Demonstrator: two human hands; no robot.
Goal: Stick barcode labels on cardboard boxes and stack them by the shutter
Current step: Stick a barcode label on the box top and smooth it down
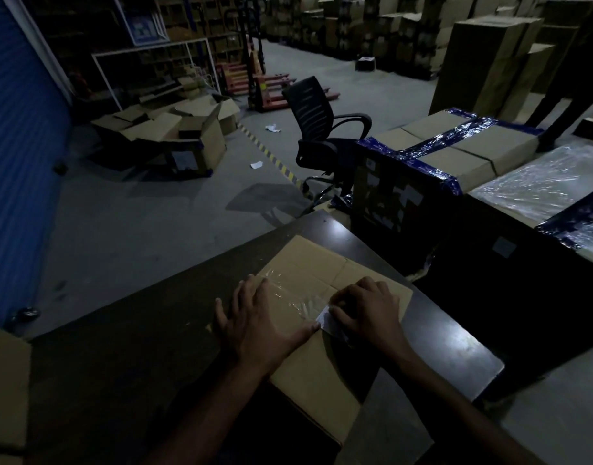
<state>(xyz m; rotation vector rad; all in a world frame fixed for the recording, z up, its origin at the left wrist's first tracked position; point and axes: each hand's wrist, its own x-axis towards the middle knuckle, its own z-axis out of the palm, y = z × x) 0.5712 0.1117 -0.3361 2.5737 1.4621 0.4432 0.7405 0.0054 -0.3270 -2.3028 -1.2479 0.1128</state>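
A cardboard box is laid flat on the dark table, its taped top turned up so the label can be pressed on. The box is steadied by the left hand, spread flat with fingers straight on the clear tape, presumably to stop it sliding. The white label is pinned near the seam by the curled fingertips of the right hand. The blue shutter is seen well apart at the left, with nothing yet stacked by it
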